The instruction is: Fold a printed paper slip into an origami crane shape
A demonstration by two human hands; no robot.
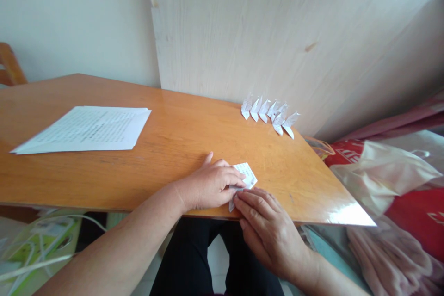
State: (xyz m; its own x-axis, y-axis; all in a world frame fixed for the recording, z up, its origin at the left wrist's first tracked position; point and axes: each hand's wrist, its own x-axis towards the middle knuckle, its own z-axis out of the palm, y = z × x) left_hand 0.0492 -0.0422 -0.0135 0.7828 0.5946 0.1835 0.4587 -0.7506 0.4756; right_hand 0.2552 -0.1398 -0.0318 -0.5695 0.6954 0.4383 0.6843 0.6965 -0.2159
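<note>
Evidently, left hand [211, 186], fingers [233, 177] partly spread, and right hand [268, 222], fingers [250, 201] together, touch folded paper [248, 173]; grip unclear.

Clock face centred on the folded paper [249, 173], at the near edge of the table [194, 138].
The left hand [211, 186] lies at nine o'clock, the right hand [265, 217] at five, both touching the paper; the stack of sheets [85, 129] rests between nine and ten — the paper figures [264, 112] stand near the back edge at one, before the panel [236, 32] at twelve. Bags [388, 166] sit beyond the table at three.
</note>
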